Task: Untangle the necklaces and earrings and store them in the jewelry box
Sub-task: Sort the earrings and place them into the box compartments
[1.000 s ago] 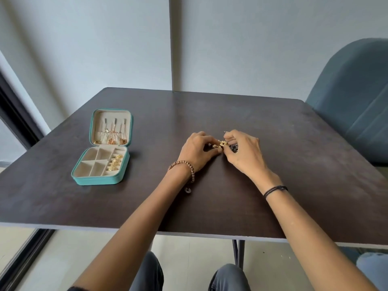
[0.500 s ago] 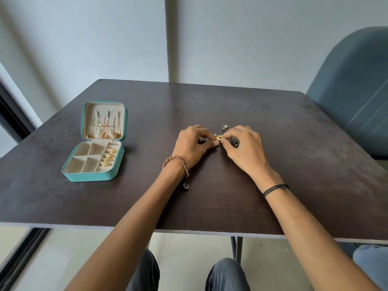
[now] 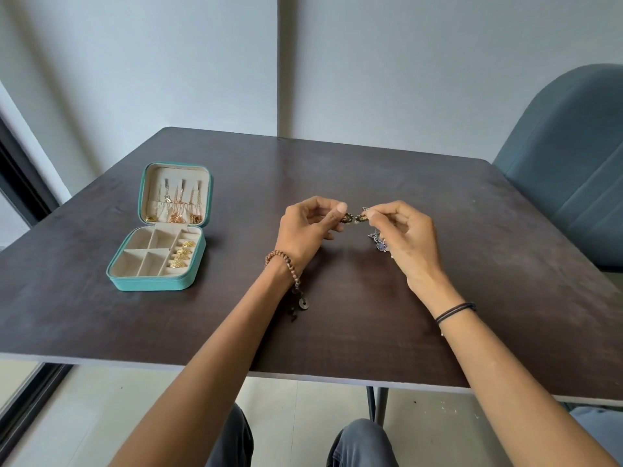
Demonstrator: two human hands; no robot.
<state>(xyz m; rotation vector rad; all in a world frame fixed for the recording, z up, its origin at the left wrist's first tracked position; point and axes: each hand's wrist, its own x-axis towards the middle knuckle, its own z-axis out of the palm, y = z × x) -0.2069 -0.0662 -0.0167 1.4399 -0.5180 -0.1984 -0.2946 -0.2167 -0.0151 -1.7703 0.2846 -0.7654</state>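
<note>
The left hand point(image 3: 305, 227) is up above the dark table point(image 3: 337, 318). Its thumb and first finger are pinched tight on a small gold earring point(image 3: 347, 217). The right hand point(image 3: 409, 237) is up too, and its thumb and first finger pinch a second gold earring point(image 3: 360, 218). The two earrings sit close together between the fingertips of both hands, and I cannot tell if they touch. Just below the right fingers, beside the palm, lies a little dark, shiny piece of jewelry point(image 3: 377, 241). Far off to the left of the left fingers sits the open teal jewelry box point(image 3: 158, 281). Gold pieces point(image 3: 182, 253) lie in its right side, and chains point(image 3: 180, 203) hang in its lid
</note>
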